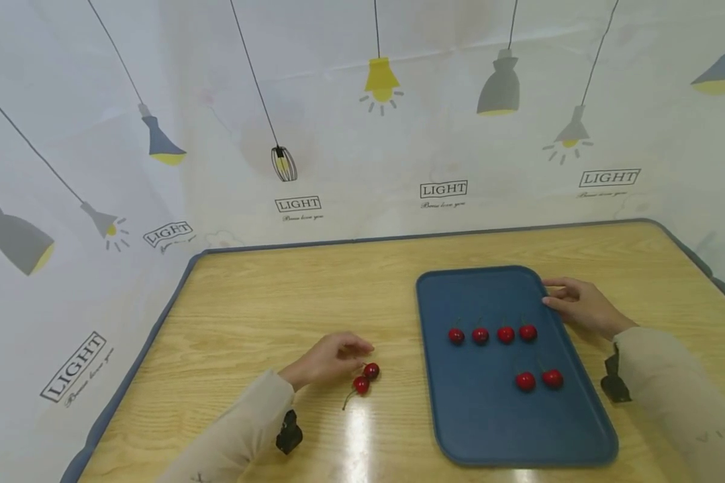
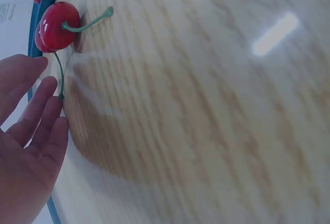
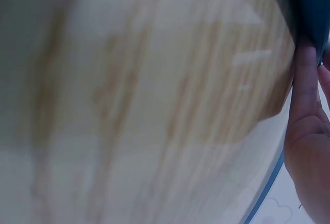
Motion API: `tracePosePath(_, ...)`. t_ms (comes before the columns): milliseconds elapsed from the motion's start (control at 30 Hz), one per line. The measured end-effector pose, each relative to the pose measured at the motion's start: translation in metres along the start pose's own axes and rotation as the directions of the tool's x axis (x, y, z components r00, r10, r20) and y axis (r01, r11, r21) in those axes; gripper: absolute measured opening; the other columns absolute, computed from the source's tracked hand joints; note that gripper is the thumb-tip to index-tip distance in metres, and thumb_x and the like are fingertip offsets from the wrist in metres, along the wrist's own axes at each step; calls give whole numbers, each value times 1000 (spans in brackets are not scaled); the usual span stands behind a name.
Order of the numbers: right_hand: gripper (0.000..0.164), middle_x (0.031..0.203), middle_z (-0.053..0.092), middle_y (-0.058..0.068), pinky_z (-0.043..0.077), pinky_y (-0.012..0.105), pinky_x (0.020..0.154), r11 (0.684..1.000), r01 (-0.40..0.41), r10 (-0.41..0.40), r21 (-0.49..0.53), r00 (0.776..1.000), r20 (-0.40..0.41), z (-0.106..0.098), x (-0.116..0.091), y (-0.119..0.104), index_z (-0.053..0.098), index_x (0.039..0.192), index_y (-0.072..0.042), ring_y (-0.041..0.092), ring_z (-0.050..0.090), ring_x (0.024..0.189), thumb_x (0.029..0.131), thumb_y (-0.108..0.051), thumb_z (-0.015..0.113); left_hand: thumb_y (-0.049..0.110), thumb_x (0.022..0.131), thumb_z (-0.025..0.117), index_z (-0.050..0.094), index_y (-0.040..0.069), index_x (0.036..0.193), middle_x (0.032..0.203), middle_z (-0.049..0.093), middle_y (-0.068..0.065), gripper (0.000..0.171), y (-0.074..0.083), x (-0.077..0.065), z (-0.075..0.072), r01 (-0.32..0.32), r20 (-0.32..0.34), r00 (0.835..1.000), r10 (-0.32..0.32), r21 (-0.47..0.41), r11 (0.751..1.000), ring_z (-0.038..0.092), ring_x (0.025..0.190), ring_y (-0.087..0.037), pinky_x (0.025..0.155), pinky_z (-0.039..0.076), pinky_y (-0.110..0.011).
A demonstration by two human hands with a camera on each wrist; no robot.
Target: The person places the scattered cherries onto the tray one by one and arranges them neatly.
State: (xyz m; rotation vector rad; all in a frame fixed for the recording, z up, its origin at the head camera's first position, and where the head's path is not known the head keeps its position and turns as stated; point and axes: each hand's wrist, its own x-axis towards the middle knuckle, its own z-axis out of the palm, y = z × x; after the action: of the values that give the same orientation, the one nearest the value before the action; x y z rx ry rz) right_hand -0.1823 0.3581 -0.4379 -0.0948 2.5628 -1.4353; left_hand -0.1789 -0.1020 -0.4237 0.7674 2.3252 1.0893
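Two red cherries with green stems lie together on the wooden table, the farther cherry (image 1: 371, 370) against the nearer cherry (image 1: 361, 384). My left hand (image 1: 332, 357) is just left of them, fingers loosely bent and thumb apart. In the left wrist view one cherry stem (image 2: 62, 77) reaches down to the fingertips (image 2: 53, 105), and nothing is gripped. At the right side of a blue tray (image 1: 477, 422), my right hand (image 1: 583, 307) holds the rim, thumb on top. The right wrist view shows a finger (image 3: 305, 74) extended at the tray's underside.
Several cherries sit on the tray: a row across its middle, including one cherry (image 1: 480, 336), and two nearer the front right, one being the cherry (image 1: 552, 379). Behind the wooden table (image 1: 290, 288), with its blue edging, hangs a lamp-printed sheet (image 1: 338, 121).
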Motion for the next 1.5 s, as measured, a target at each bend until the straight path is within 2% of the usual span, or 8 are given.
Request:
tracePosePath(167, 58, 114, 48, 32, 50, 32, 71, 1000, 3, -3, 0, 1000, 0, 0, 0, 1, 29, 132, 9, 12, 59, 87, 90, -23, 53, 8, 83, 62, 62, 8, 106, 103, 57, 0, 24, -3, 0, 1, -8, 21, 1000, 7, 36, 999, 51, 97, -16, 84, 41, -33)
tracePosePath(333, 57, 114, 47, 33, 50, 32, 71, 1000, 18, -18, 3, 1000, 1, 0, 0, 2, 29, 132, 10, 8, 59, 86, 90, -22, 52, 7, 82, 63, 64, 9, 105, 101, 55, 3, 24, -5, 3, 4, -19, 41, 999, 17, 35, 999, 48, 97, -16, 86, 38, -33)
tracePosePath(567, 57, 113, 48, 33, 50, 32, 71, 1000, 22, -22, -9, 1000, -6, -1, 0, 0, 30, 132, 10, 11, 60, 87, 90, -22, 52, 7, 80, 65, 68, 12, 97, 94, 54, 4, 17, -5, 5, 4, -36, 22, 999, 35, 44, 998, 47, 91, -15, 80, 37, -31)
tracePosePath(767, 57, 113, 48, 33, 50, 31, 71, 1000, 28, -28, -14, 1000, -10, -2, 0, 0, 30, 131, 10, 6, 59, 85, 90, -22, 52, 9, 82, 63, 68, 12, 88, 88, 54, 5, 8, -9, 8, 5, -34, -9, 999, 35, 64, 997, 49, 86, -12, 77, 40, -28)
tracePosePath(1133, 56, 113, 47, 34, 50, 31, 71, 999, 33, -33, 2, 999, -7, -1, -1, 0, 30, 131, 11, 2, 58, 84, 90, -21, 52, 11, 80, 66, 67, 11, 83, 86, 56, 5, 3, -15, 10, 7, -56, -45, 997, 60, 69, 996, 50, 85, -11, 78, 40, -27)
tracePosePath(1200, 56, 113, 47, 34, 50, 31, 71, 999, 32, -32, 12, 999, -4, -1, -1, 0, 29, 131, 11, 3, 58, 84, 90, -20, 52, 13, 80, 66, 67, 12, 83, 85, 56, 6, 3, -15, 9, 7, -54, -54, 997, 57, 61, 997, 50, 83, -10, 77, 40, -26)
tracePosePath(1500, 56, 114, 47, 34, 50, 31, 72, 999, 33, -33, 21, 999, 2, 0, -2, -2, 28, 132, 11, 3, 58, 85, 91, -20, 51, 12, 83, 62, 65, 12, 86, 81, 58, 4, 4, -12, 8, 8, 27, -75, 997, -31, -50, 998, 52, 75, -11, 68, 43, -25)
